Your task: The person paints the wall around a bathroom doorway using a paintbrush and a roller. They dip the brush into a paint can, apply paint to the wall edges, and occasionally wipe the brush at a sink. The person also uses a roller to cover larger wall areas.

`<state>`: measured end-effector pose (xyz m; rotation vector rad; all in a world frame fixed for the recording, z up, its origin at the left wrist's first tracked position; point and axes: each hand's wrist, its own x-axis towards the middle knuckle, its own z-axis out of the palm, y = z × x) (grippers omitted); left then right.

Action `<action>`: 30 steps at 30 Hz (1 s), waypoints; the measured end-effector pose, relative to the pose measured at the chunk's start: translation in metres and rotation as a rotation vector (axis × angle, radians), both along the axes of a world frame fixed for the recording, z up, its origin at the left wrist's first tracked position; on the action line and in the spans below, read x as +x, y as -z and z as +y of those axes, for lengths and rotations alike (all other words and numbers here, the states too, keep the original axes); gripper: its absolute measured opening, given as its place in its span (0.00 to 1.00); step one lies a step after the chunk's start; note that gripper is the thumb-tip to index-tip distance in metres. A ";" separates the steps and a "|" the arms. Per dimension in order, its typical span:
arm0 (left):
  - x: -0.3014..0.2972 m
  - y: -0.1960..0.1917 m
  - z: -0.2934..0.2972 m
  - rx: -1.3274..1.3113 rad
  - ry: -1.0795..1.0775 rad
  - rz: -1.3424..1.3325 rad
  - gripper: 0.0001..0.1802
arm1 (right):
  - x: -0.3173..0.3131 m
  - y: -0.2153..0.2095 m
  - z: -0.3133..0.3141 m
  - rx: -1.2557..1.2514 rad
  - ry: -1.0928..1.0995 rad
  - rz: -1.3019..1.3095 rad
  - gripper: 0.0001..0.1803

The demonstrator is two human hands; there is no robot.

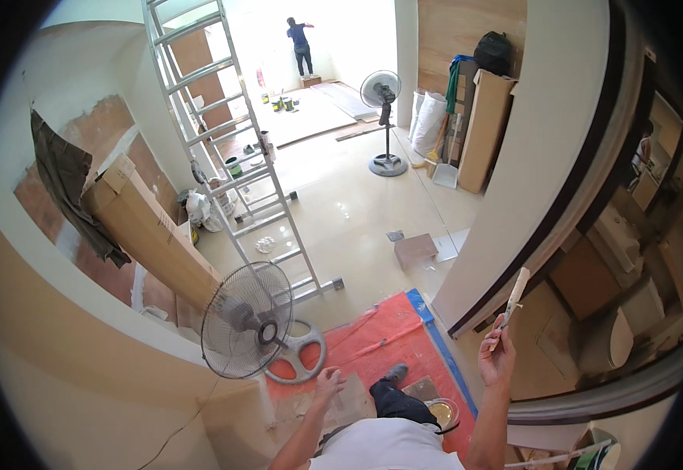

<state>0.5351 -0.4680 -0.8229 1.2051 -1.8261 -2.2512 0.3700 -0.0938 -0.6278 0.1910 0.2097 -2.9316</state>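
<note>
My right hand [498, 362] is raised beside the dark-edged doorway, its fingers closed round a slim, whitish stick-like tool [516, 291]. The tool points upward, with a small piece jutting from its side; its exact kind is unclear. Lower and to the left, my left hand [330, 385] hangs in the air with nothing in it, fingers loosely apart. A black standing fan [247, 319] on a grey base is the nearest thing to that hand. By my leg sits a round tub [442, 410] with something yellowish inside, partly hidden by my body.
Red sheeting [373, 333] with blue tape [435, 329] covers the floor under me. Ahead stand an aluminium ladder [236, 117] and another fan [384, 117]. Long cardboard boxes lean at left [149, 227] and right [486, 129]. A person [300, 47] stands at the far wall.
</note>
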 end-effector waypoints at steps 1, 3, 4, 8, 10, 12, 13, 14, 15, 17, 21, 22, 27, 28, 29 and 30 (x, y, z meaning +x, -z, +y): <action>-0.016 0.003 -0.001 -0.016 0.018 0.004 0.18 | -0.014 0.001 -0.006 0.029 -0.015 0.009 0.19; -0.056 0.008 -0.003 -0.046 0.069 0.018 0.19 | -0.038 -0.004 -0.016 0.130 -0.016 0.031 0.18; -0.075 0.011 -0.004 -0.074 0.105 -0.010 0.19 | -0.047 -0.011 -0.023 0.203 -0.002 0.043 0.17; -0.162 0.012 0.000 -0.168 0.349 -0.038 0.20 | -0.089 -0.007 -0.031 0.708 0.180 0.056 0.19; -0.215 0.022 -0.007 -0.192 0.411 0.017 0.20 | -0.112 -0.004 -0.031 0.812 0.222 0.096 0.17; -0.254 0.050 -0.017 -0.183 0.454 0.052 0.20 | -0.138 0.014 -0.034 1.000 0.307 0.090 0.17; -0.266 0.052 -0.017 -0.142 0.431 0.023 0.19 | -0.149 0.014 -0.039 1.153 0.374 0.035 0.18; -0.282 0.051 -0.022 -0.104 0.424 -0.012 0.19 | -0.154 -0.006 -0.048 1.175 0.403 -0.009 0.19; -0.297 0.049 -0.023 -0.071 0.408 -0.044 0.18 | -0.162 -0.026 -0.062 1.195 0.426 -0.042 0.20; -0.322 0.043 -0.024 -0.112 0.474 -0.103 0.18 | -0.178 -0.030 -0.069 1.346 0.602 0.084 0.23; -0.368 0.060 -0.052 -0.155 0.614 -0.227 0.20 | -0.214 -0.031 -0.069 1.745 0.945 0.167 0.27; -0.381 0.066 -0.059 -0.176 0.636 -0.236 0.19 | -0.222 -0.030 -0.071 1.780 0.988 0.131 0.28; -0.432 0.079 -0.096 -0.271 0.748 -0.291 0.19 | -0.267 -0.064 -0.073 1.870 1.218 0.016 0.31; -0.443 0.078 -0.104 -0.286 0.770 -0.310 0.19 | -0.276 -0.074 -0.074 1.864 1.244 0.009 0.31; -0.458 0.078 -0.110 -0.299 0.795 -0.322 0.20 | -0.284 -0.086 -0.071 1.861 1.277 0.004 0.31; -0.470 0.080 -0.119 -0.310 0.812 -0.336 0.20 | -0.290 -0.097 -0.070 1.865 1.319 0.000 0.31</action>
